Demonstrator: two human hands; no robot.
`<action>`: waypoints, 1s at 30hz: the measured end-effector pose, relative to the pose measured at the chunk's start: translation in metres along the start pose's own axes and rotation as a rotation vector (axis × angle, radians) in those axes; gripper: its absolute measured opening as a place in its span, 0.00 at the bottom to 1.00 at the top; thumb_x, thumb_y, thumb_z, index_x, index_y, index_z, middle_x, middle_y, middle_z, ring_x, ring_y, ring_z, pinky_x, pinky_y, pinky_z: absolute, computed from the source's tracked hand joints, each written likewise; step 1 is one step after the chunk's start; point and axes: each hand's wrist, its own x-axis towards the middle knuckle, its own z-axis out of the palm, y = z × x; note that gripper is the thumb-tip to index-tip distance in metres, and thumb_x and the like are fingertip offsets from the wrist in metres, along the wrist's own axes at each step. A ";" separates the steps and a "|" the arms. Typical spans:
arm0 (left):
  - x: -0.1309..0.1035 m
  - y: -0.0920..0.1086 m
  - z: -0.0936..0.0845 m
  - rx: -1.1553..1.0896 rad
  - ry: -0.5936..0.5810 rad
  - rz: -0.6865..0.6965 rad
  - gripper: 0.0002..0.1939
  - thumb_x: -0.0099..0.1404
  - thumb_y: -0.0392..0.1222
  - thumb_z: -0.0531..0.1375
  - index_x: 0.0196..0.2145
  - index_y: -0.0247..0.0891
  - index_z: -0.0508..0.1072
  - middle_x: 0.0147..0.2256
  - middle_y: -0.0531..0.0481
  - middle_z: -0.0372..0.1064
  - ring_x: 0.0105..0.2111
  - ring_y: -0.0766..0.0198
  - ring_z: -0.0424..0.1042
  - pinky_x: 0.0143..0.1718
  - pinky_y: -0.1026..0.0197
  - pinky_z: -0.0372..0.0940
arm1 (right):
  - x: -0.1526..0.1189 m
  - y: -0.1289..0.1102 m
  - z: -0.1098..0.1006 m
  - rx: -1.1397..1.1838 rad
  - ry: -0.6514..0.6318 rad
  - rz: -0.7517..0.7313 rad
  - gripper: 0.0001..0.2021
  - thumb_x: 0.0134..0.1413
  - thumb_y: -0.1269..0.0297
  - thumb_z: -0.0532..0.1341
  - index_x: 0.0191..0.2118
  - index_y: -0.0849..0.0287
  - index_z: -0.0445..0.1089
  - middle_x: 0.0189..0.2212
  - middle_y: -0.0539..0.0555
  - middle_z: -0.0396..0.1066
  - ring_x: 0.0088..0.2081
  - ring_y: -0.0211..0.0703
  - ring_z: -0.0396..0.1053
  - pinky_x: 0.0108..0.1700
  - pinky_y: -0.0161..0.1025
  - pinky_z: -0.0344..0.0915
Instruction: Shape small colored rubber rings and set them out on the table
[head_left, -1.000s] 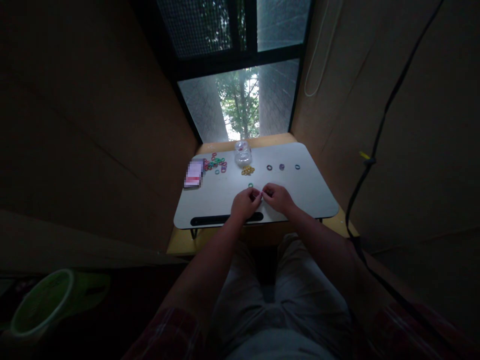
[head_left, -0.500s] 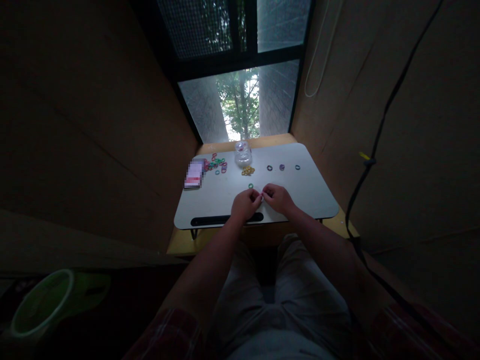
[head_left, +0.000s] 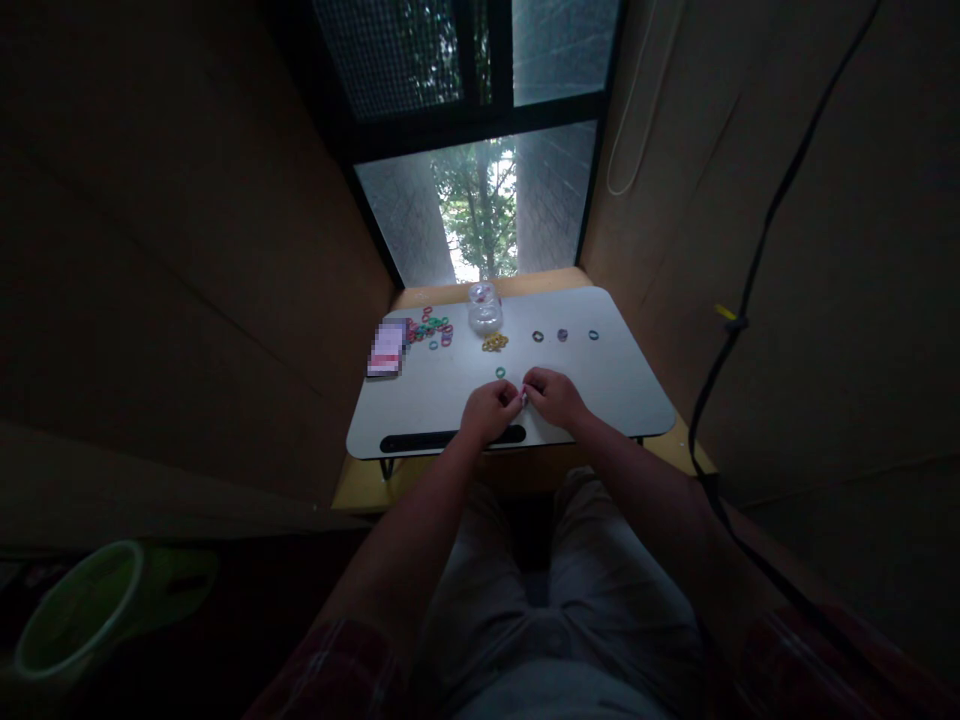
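Observation:
My left hand [head_left: 490, 408] and my right hand [head_left: 555, 396] meet low over the white lap table [head_left: 420, 405], fingertips nearly touching. Both are closed in a pinch around a small pinkish-white piece [head_left: 524, 399], mostly covered by the fingers; its exact kind cannot be made out. Just beyond the left fingers lies a small green ring [head_left: 500, 372]. A cluster of yellow-gold rings [head_left: 495, 343] sits farther back. To its right, a dark ring [head_left: 538, 337], a purplish ring [head_left: 562, 335] and a blue-green ring [head_left: 593, 335] form a spaced row.
Red, green and purple rings [head_left: 431, 328] are heaped at the back left beside a blurred-out phone-like slab [head_left: 387, 348]. A clear plastic jar [head_left: 485, 308] stands near the window. The table has a black slot [head_left: 416, 441] in front. A dark cable [head_left: 772, 220] hangs at right.
Both hands stay almost in place. More of the pinkish-white piece shows below the fingertips now. The rings on the table have not moved.

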 end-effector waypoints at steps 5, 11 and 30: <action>-0.001 -0.001 0.000 -0.013 -0.010 0.005 0.07 0.57 0.42 0.56 0.25 0.37 0.69 0.23 0.55 0.67 0.23 0.70 0.61 0.27 0.65 0.55 | 0.000 0.002 0.001 0.058 0.068 0.031 0.04 0.50 0.68 0.56 0.29 0.58 0.68 0.23 0.48 0.67 0.27 0.38 0.62 0.31 0.34 0.57; -0.002 -0.002 0.000 -0.045 -0.023 0.022 0.04 0.55 0.40 0.56 0.25 0.37 0.68 0.23 0.56 0.65 0.23 0.70 0.60 0.27 0.65 0.54 | 0.001 0.006 0.002 0.065 0.189 0.092 0.05 0.51 0.67 0.56 0.28 0.58 0.67 0.23 0.49 0.66 0.27 0.39 0.62 0.31 0.35 0.57; -0.001 0.001 0.003 0.044 0.041 0.013 0.12 0.61 0.49 0.56 0.27 0.39 0.70 0.25 0.53 0.70 0.25 0.68 0.64 0.28 0.64 0.54 | -0.003 -0.003 -0.002 0.018 -0.024 0.039 0.04 0.49 0.66 0.58 0.29 0.58 0.69 0.23 0.48 0.69 0.24 0.35 0.62 0.28 0.33 0.56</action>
